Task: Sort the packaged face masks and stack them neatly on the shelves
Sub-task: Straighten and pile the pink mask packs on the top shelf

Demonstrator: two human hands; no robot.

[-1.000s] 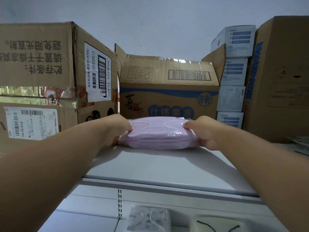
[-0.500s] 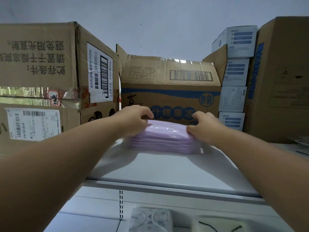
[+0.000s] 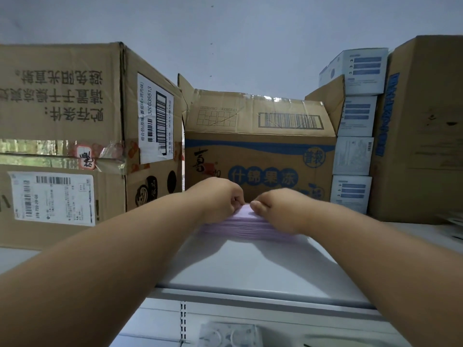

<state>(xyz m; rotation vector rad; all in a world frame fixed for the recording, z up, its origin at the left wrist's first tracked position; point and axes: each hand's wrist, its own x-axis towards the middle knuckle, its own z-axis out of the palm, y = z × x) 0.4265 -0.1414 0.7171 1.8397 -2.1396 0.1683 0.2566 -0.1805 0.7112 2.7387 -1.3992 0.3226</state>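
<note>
Both hands on the lilac mask pack, pushed deep on the top shelf.

At the left of the frame stand two stacked cartons (image 3: 62, 146), the upper one printed upside down. At centre, the left hand (image 3: 220, 199) and right hand (image 3: 278, 209) have slid from the pack's ends, where they were a second ago, to meet over its top, fingers curled down on the wrapped lilac face masks (image 3: 240, 225); whether they pinch the film or only press it I cannot tell. The pack has moved back across the grey shelf (image 3: 250, 266) and now lies just before the open jelly carton (image 3: 258, 151). White mask boxes (image 3: 355, 136) stack at the right. Placement looks nearly done; likely only squaring remains.
</note>
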